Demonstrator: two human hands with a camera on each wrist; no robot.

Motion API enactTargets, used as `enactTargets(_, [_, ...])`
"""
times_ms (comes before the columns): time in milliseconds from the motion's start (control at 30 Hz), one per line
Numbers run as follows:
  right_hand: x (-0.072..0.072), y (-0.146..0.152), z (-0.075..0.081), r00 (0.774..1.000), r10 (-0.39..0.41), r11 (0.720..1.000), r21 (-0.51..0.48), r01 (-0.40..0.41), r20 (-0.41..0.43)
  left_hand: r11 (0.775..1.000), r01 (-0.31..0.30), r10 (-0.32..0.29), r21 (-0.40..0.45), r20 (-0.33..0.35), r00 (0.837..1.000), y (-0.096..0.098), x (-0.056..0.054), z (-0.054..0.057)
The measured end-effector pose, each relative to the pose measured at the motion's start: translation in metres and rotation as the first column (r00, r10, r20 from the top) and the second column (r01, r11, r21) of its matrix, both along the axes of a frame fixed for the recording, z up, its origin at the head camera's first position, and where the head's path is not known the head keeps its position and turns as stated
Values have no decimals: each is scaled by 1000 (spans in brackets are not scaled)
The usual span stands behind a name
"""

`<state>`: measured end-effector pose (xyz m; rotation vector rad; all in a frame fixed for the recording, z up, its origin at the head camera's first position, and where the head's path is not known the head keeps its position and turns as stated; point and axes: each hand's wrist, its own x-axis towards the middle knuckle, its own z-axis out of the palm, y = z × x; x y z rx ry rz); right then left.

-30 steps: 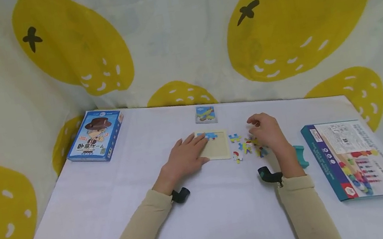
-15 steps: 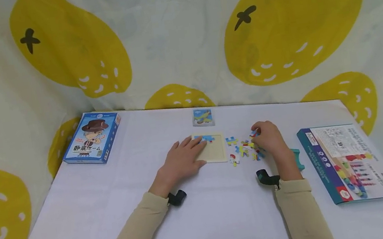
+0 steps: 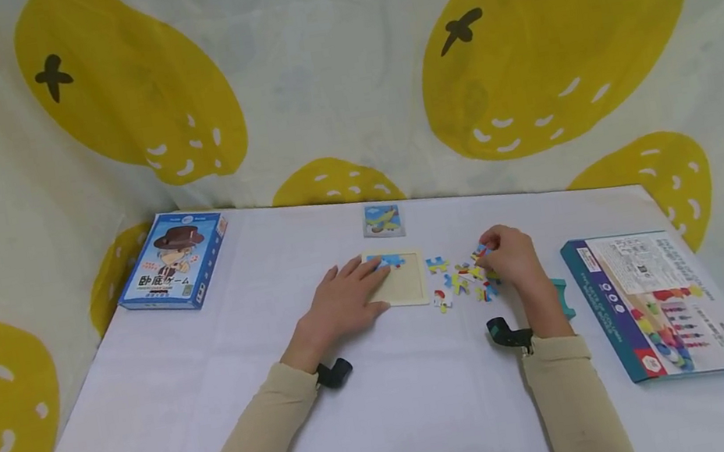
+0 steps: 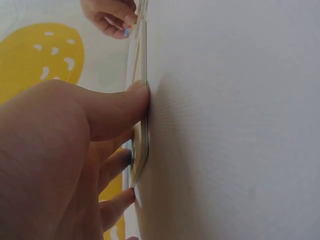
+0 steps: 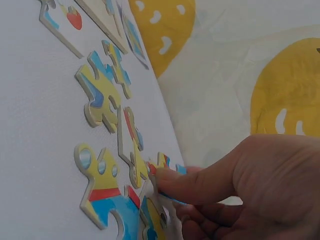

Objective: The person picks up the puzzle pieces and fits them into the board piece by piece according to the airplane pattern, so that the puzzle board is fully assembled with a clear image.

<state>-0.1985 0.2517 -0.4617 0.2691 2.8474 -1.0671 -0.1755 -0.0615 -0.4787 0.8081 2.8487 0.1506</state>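
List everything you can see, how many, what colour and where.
Puzzle tray: one, cream, mid-table
Card: one, multicoloured, beyond the tray
Fitted pieces: count unclear, mostly blue, tray's far edge
Loose pieces: several overlapping, multicoloured, right of tray
Held piece: one, partly blue, in right hand
Blue box: one, blue, far left
Large box: one, mostly white, right side
Part-hidden object: one, teal, left of large box
Table: one, white, underneath
Backdrop: one, pale and yellow, behind the table
Wrist devices: two, black, one per wrist
Sleeves: two, beige, on both arms
Left hand: one, bare, touching tray
Right hand: one, bare, at loose pieces
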Motion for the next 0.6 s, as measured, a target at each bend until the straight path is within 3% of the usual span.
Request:
enactTargets(167, [-1, 5, -1, 997, 23, 999, -32, -25, -69, 1000, -1, 1, 11, 4, 1000, -1, 1, 0])
enactTargets(300, [-2, 4, 1, 996, 60, 997, -50, -63, -67, 1000, -1, 1, 15, -1, 1000, -2, 1, 0])
enactTargets(600, [-2, -23, 9, 987, 132, 986, -87, -140, -94, 1000, -1, 1, 28, -1, 1000, -1, 1, 1])
